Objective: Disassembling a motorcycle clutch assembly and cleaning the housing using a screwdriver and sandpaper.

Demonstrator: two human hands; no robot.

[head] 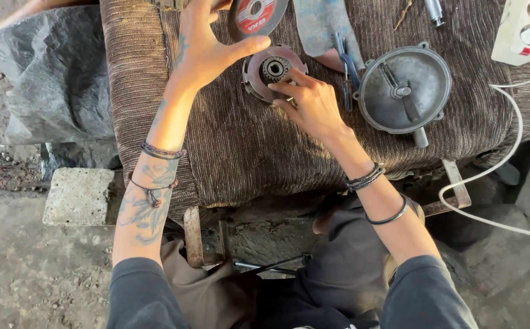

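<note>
Dark sleeves and two bare forearms fill the near edge of the head view, the left with two cord bracelets and inked patterns, the right with a beaded band and a dark bangle. Beyond them a brown ribbed cloth [240, 152] covers the worktop. The right hand [314, 103] rests on the near right rim of a round rusty clutch-like disc with a toothed gear at its centre [272, 70], index finger laid across toward the gear, its fingers [292, 76] curled and pressing, not clamped around anything. The left hand [207, 45] hovers spread open just left of the disc, thumb reaching over its far left edge, gripping nothing. Just beyond lies one red-labelled cutting disc [256, 13]; to the right, one pair of blue-handled pliers [345, 67] lying partly on one flat metal blade [323, 24], then one round grey metal cover with mounting ears [404, 90], open side up. One white power strip [521, 30] sits at the far right corner, its white cable [508, 146] looping off the near right edge. As I judge it, the disc could slide on the loose cloth under one-sided pressure, a fingertip could catch on the gear teeth, and the trailing cable could snag a sleeve.
</note>
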